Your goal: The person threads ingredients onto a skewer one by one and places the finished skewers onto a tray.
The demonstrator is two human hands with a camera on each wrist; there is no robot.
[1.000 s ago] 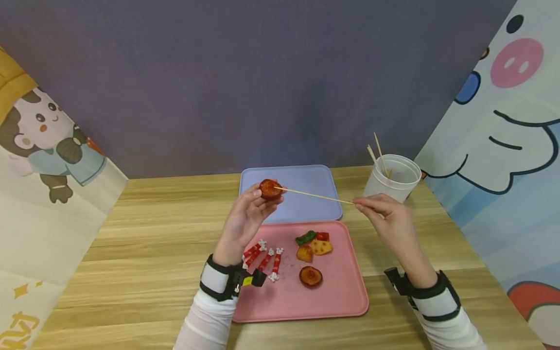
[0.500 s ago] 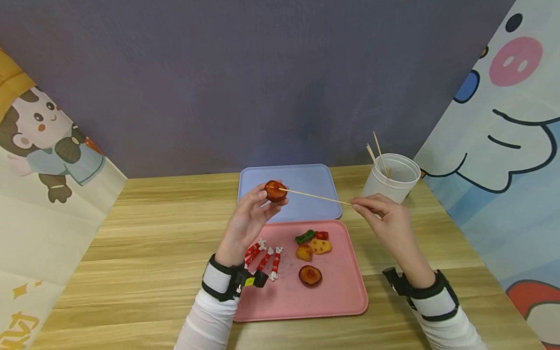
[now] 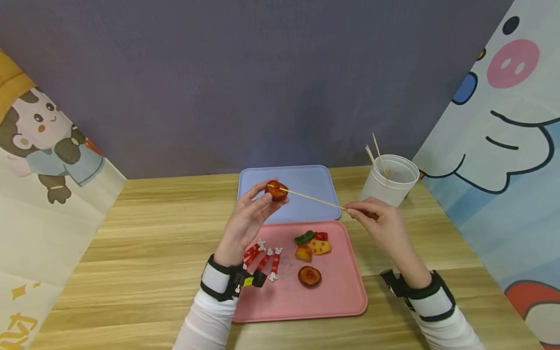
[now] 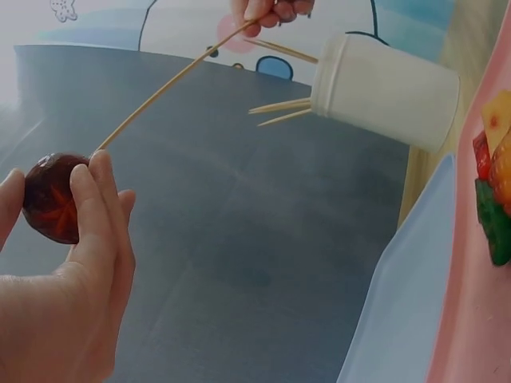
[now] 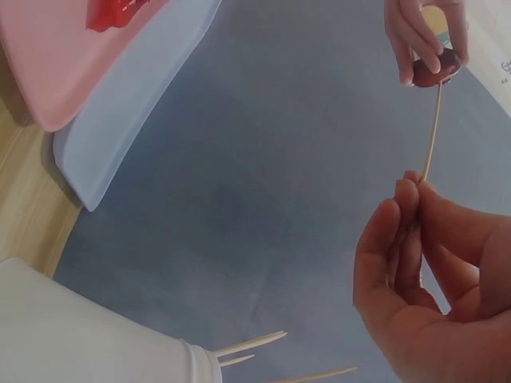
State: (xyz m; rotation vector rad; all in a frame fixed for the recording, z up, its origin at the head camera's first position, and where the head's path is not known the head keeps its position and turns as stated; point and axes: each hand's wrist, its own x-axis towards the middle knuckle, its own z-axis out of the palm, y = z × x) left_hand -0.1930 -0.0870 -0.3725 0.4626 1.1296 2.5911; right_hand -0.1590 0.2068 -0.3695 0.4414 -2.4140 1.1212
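Skewer point(image 3: 312, 199) lowered and shifted leftward at its held end since a second ago; mushroom-like piece point(image 3: 277, 196) moved slightly rightward.
At left, the mushroom-like piece is pinched between thumb and fingers of the left hand point(image 3: 251, 214), seen against the blue tray point(image 3: 310, 179); red-and-white pieces point(image 3: 276, 262) are laid on the pink tray point(image 3: 337, 301), left of a second mushroom-like piece point(image 3: 309, 276); the skewer is met at the held piece, depth unclear, its other end pinched by the right hand point(image 3: 382, 226); farther right, other skewers point(image 3: 378, 149) are held in a white cup point(image 3: 379, 189).
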